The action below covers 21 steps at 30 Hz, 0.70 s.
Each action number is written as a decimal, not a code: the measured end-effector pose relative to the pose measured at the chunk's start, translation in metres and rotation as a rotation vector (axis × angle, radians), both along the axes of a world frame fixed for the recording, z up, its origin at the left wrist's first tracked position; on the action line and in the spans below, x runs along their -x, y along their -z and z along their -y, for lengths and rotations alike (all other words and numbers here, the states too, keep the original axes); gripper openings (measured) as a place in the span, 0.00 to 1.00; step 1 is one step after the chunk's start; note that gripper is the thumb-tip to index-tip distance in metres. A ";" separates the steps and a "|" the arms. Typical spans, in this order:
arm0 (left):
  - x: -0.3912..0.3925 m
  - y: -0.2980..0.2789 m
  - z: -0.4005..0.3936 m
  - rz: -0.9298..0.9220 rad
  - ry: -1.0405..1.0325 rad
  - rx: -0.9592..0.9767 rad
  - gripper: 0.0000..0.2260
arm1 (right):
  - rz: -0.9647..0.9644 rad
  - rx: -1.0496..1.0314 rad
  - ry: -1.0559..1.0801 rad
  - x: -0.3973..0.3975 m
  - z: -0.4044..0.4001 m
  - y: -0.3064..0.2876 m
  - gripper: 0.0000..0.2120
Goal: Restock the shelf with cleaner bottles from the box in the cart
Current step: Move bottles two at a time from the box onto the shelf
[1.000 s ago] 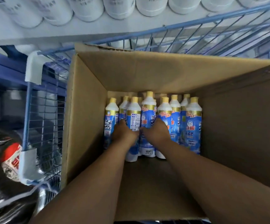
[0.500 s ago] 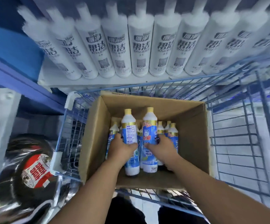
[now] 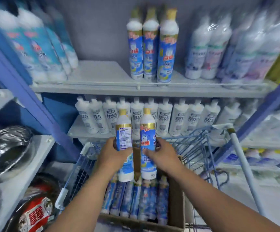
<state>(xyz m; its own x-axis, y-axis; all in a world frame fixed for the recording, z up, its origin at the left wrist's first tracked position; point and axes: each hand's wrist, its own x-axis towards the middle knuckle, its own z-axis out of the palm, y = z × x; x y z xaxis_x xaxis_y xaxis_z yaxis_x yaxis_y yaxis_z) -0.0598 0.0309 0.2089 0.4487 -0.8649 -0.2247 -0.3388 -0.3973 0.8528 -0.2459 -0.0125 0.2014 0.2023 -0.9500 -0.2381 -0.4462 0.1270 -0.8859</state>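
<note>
My left hand (image 3: 113,155) grips a blue-and-white cleaner bottle (image 3: 124,131) with a gold cap, its back label facing me. My right hand (image 3: 162,155) grips a second such bottle (image 3: 147,131), front label facing me. Both bottles stand upright side by side, lifted above the cardboard box (image 3: 177,206) in the blue wire cart (image 3: 194,148). Several more of these bottles (image 3: 136,198) remain in the box. On the upper shelf (image 3: 102,76), three matching bottles (image 3: 151,46) stand in the middle, with bare shelf to their left.
White bottles (image 3: 161,116) line the lower shelf behind the cart. Blue-labelled bottles (image 3: 35,47) stand upper left and wrapped pastel bottles (image 3: 228,52) upper right. A blue upright post (image 3: 27,91) runs at left, beside dark wrapped packs (image 3: 5,148). The cart handle (image 3: 243,158) is at right.
Both hands have lifted one bottle each up out of the box. My view has tilted from down into the box up to the shelves.
</note>
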 end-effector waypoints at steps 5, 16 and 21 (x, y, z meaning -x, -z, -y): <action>0.004 -0.070 0.017 -0.008 -0.009 0.209 0.19 | 0.055 0.136 -0.004 -0.001 0.017 -0.061 0.18; -0.021 -0.169 0.098 -0.027 0.079 0.502 0.21 | 0.177 0.419 0.139 -0.030 0.077 -0.169 0.22; -0.040 -0.184 0.148 -0.019 0.120 0.557 0.21 | 0.220 0.534 0.207 -0.056 0.110 -0.201 0.20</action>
